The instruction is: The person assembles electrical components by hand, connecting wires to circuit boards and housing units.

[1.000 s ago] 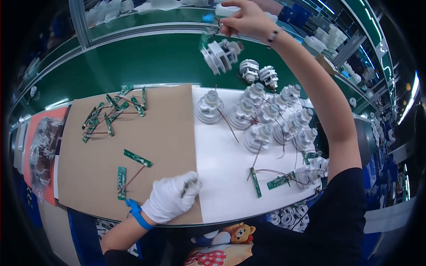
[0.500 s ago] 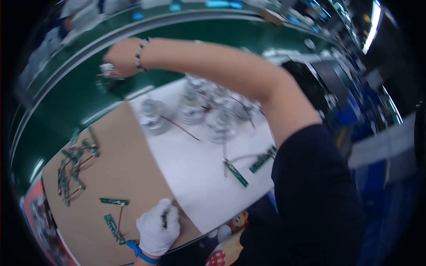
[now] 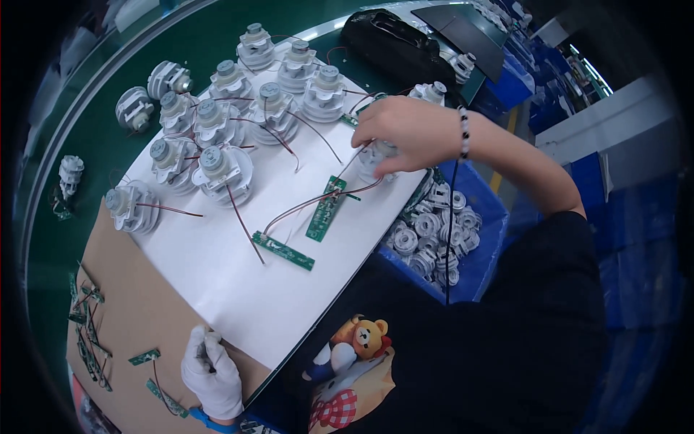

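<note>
My left hand [image 3: 212, 372], in a white glove with a blue wrist strap, rests low at the left on brown cardboard. Its fingers are curled together, and whatever they pinch is hidden. My bare right hand [image 3: 416, 134], wearing a beaded bracelet, curves its fingers and thumb around a white round motor unit [image 3: 371, 165] at the white sheet's right side. Much of that unit is covered by the hand. Red and dark wires run from beside it to two green circuit boards, one upright [image 3: 327, 210] and one slanted [image 3: 283, 251].
Several white motor units [image 3: 217, 170] with trailing wires crowd the white sheet [image 3: 275, 311]. More circuit boards [image 3: 90, 329] lie on the cardboard [image 3: 144, 289]. A small white part [image 3: 70, 177] sits on the green bench. A blue bin [image 3: 481, 271] of white parts and a black bag [image 3: 394, 47] are at right.
My right hand has swung from the far left, where it held a small white piece, to the motor unit at right. The view has shifted; my left hand stays curled on the cardboard.
</note>
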Action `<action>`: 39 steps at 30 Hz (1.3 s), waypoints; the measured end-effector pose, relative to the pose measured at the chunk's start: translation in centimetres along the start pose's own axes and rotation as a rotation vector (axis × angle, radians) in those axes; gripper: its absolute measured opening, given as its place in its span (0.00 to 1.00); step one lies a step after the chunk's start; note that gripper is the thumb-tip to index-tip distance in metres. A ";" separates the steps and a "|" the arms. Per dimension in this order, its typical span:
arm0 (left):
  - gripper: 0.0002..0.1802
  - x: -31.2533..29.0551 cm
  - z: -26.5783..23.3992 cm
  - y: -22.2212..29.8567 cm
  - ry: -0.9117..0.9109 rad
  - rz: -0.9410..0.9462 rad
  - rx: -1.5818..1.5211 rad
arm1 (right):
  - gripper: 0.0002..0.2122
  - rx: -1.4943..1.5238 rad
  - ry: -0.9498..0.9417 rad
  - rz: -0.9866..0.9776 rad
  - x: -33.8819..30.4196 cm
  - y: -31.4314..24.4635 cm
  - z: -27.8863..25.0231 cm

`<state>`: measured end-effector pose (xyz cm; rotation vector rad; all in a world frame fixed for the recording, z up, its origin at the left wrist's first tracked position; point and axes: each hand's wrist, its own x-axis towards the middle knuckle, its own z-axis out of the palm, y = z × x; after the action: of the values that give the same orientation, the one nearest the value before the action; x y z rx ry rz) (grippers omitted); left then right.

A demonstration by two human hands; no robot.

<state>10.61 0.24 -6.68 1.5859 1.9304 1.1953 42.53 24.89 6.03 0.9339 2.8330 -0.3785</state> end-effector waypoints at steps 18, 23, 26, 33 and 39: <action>0.11 0.0 -0.3 0.5 -0.009 -0.052 0.016 | 0.09 0.650 0.266 -0.081 0.4 2.5 -15.1; 0.09 1.0 0.3 1.8 -0.037 -0.081 0.053 | 0.06 0.867 0.430 0.213 4.1 7.9 -22.0; 0.09 2.0 -0.3 3.6 -0.140 0.050 0.313 | 0.06 0.643 0.559 0.429 9.4 12.5 -23.4; 0.12 3.5 -1.3 4.0 -0.189 0.199 0.555 | 0.12 -0.159 0.658 0.668 23.6 23.9 -19.3; 0.10 3.4 -1.7 2.8 -0.277 0.058 0.577 | 0.10 0.077 0.738 0.720 33.5 36.6 -9.6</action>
<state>10.06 2.74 -2.79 1.9649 2.1584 0.4055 37.25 74.85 1.26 2.3920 2.7286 -0.0423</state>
